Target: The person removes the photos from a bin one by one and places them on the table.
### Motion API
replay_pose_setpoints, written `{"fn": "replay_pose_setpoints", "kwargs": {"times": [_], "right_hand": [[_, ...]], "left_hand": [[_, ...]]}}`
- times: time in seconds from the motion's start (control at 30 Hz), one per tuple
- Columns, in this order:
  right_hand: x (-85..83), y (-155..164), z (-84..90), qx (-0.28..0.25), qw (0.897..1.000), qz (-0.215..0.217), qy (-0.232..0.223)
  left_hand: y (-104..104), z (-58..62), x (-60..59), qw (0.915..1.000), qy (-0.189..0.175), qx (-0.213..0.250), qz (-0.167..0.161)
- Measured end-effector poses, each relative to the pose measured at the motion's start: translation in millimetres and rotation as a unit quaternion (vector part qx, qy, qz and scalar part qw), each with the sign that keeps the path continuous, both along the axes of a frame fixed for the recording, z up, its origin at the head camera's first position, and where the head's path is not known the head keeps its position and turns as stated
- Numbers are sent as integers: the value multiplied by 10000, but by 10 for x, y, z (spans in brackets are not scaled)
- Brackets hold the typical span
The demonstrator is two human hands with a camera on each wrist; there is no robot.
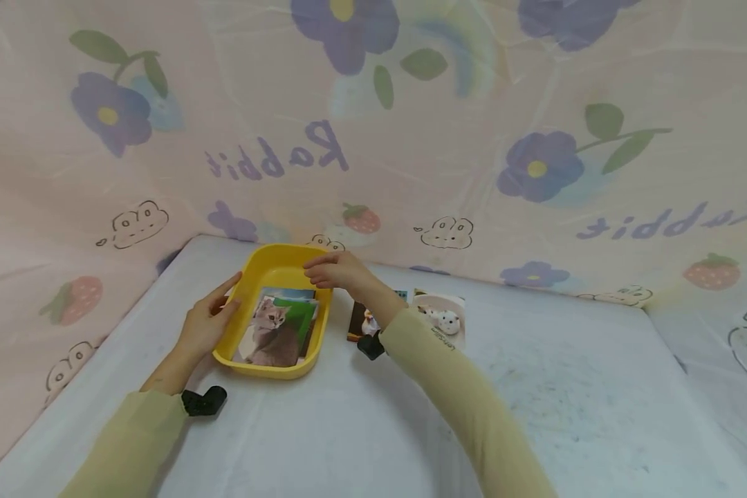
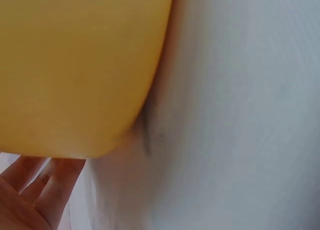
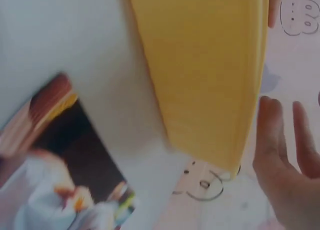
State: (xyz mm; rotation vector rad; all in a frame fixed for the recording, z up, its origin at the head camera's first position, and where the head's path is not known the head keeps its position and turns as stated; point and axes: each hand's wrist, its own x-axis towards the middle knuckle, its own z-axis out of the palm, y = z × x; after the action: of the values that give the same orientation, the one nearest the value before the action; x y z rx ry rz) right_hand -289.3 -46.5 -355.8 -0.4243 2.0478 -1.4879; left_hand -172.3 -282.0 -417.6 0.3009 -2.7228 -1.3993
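While the white table (image 1: 535, 415) fills most of the scene, with a pink flower-printed cloth (image 1: 473, 138) draped behind and to the left of it, the yellow tray (image 1: 258, 270) sits toward its far left part. Inside the tray lies a small stack of photos, a grey cat picture (image 1: 274, 335) on top. Just right of the tray, on the table, lie a dark photo with a bird (image 1: 362, 321) and a pale photo of two white animals (image 1: 443, 317).

The left hand (image 1: 208, 321) rests against the tray's left wall with fingers nearly straight, gripping nothing; the left wrist view shows its fingertips (image 2: 47, 177) just below the yellow side. The right hand (image 1: 336, 271) sits on the far right rim, fingers loosely bent over the edge. Whether they actually pinch the rim I cannot tell; the right wrist view shows fingers (image 3: 272, 130) beside the wall, fairly extended.

As a judgement: with so light a hold, the tray could slide or tip under uneven pressure, and the loose stack could shift or spill. A sleeve (image 1: 448, 366) might also brush the photos on the table.
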Motion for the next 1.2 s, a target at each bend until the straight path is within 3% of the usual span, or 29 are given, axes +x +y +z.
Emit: {"fn": "replay_pose_setpoints", "kwargs": {"times": [0.27,0.43,0.57,0.83,1.2], "right_hand": [[42,-192,4,521,9982,243,-165],[81,-276,24,992,9928,673,58],[111,-330,31,1641,9802,1022,435],[143,-436,5,2588,9509,1308,1078],[197,-532,-70,3165,9261,1390,1509]], "left_hand": [[17,22,4,10000,-73,32,5],[19,23,5,10000,-17,32,14],[11,-1,0,10000,31,23,-2],[0,-16,-10,10000,-19,-11,-39],[-5,-22,-4,10000,37,-32,-36]]}}
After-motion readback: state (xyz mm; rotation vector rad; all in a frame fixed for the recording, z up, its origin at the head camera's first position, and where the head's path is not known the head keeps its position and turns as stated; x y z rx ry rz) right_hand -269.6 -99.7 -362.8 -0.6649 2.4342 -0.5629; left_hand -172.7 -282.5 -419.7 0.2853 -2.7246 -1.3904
